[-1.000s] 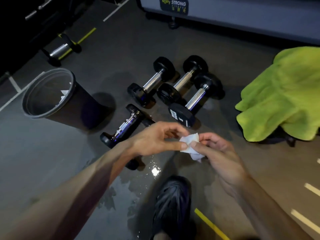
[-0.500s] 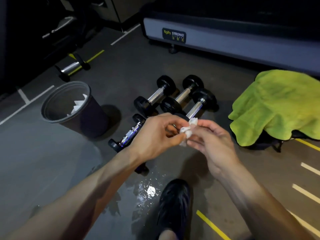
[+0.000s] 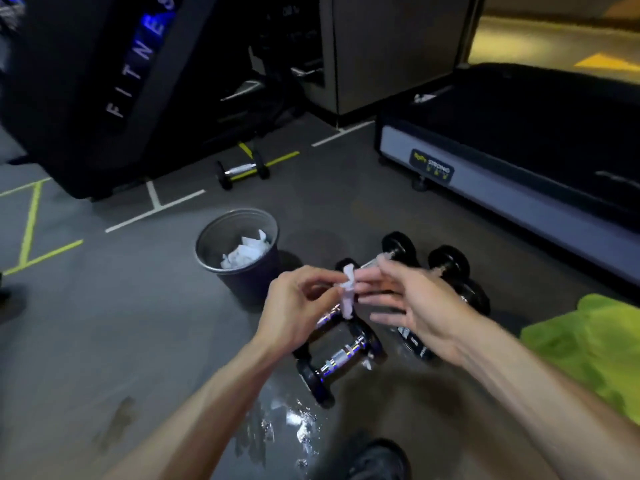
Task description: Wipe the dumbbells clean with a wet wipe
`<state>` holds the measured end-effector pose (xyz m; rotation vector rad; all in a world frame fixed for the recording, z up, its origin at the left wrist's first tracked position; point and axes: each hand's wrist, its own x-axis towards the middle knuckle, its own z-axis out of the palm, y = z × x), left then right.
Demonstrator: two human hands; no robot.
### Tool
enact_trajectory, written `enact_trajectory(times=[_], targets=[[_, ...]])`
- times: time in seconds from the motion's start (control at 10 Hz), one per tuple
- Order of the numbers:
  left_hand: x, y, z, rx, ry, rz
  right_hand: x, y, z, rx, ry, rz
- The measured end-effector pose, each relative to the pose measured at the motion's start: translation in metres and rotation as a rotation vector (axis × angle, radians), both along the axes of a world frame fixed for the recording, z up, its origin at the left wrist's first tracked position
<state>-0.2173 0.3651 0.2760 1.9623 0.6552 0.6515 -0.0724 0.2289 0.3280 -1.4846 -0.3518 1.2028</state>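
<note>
Now left hand (image 3: 294, 306) pinches crumpled white wipe (image 3: 348, 296) — right hand (image 3: 412, 303) fingers splayed (touching it), above chrome-handled dumbbells (image 3: 341, 358).

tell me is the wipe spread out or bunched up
Bunched up. The wet wipe hangs as a narrow crumpled strip, pinched by the left hand; the right hand has straight fingers beside it.

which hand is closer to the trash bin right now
Left. The left hand pinches the crumpled wet wipe just right of the trash bin, nearly level with its base. The right hand is farther right, over the dumbbells.
</note>
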Motion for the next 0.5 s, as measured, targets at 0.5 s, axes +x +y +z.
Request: enact_trajectory(times=[0.5], targets=[[-0.023,0.232,-0.038,-0.423,0.049,0.647,0.004,0.021,-0.015,0.088,0.233,-0.106]])
